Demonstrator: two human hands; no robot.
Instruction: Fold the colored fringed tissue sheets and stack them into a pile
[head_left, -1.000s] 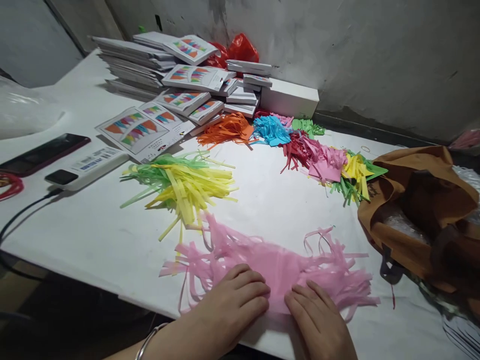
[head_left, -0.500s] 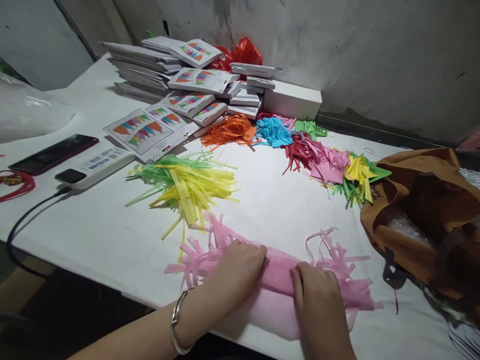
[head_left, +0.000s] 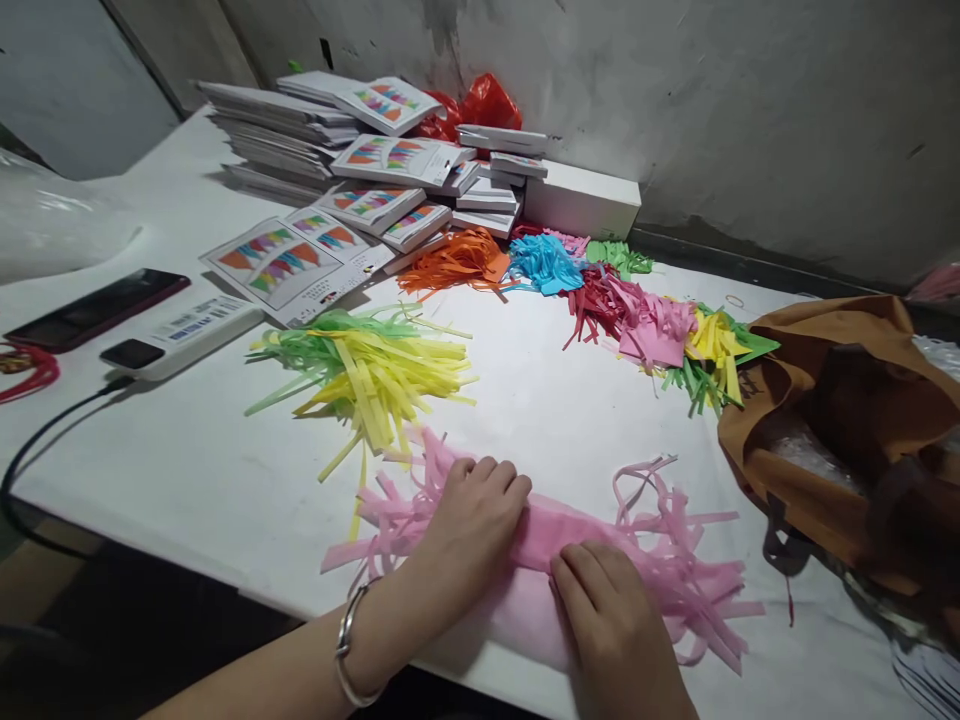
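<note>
A pink fringed tissue-paper piece (head_left: 660,560) lies along the near edge of the white table (head_left: 540,400), its uncut middle rolled into a band. My left hand (head_left: 472,520) has its fingers curled over the left part of that band. My right hand (head_left: 600,610) presses on the band just to the right, fingers bent down on the paper. Pink strips fan out to both sides of my hands. A silver bracelet (head_left: 349,650) sits on my left wrist.
A yellow and green fringe bundle (head_left: 367,365) lies behind my left hand. Orange, blue, red, pink, yellow and green fringes (head_left: 637,320) curve across the back. Printed card packs (head_left: 360,170), a white box (head_left: 581,205), a phone (head_left: 90,310), a power bank (head_left: 180,330) and a brown bag (head_left: 847,410) surround them.
The pink paper's flat middle has been rolled up into a band. My hands moved forward with it, then my right hand slid left and nearer.
</note>
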